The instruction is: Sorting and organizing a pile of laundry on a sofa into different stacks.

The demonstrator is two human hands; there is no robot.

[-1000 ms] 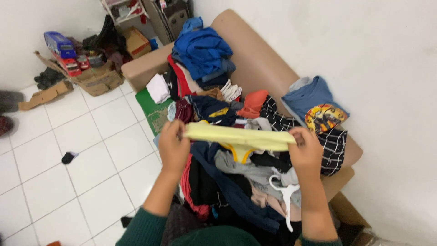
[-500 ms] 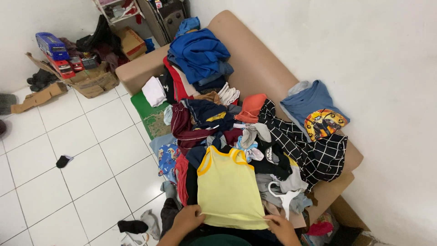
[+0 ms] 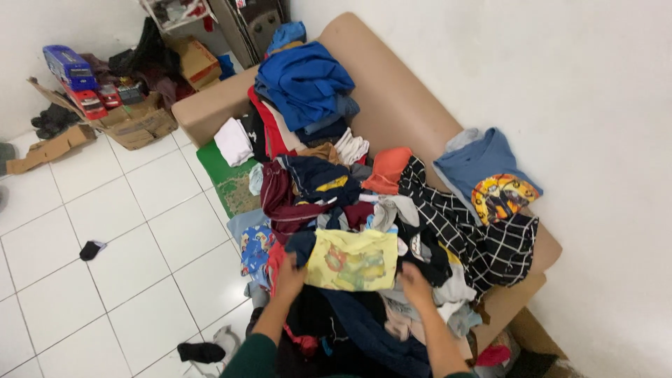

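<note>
Tan sofa (image 3: 392,91) (clothes pile (image 3: 364,210) heaped on).

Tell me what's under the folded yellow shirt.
The yellow shirt lies on mixed clothes: dark navy fabric shows below its edge. Whatever sits directly beneath is covered.

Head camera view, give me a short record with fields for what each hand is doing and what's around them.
left hand: grips the left edge of the folded yellow garment
right hand: grips its right edge
garment: printed side up, lying on the clothes pile
support: tan sofa against a white wall
nearby: black-and-white checked garment, blue shirt with round print
floor: white tiles, a dark sock
</note>
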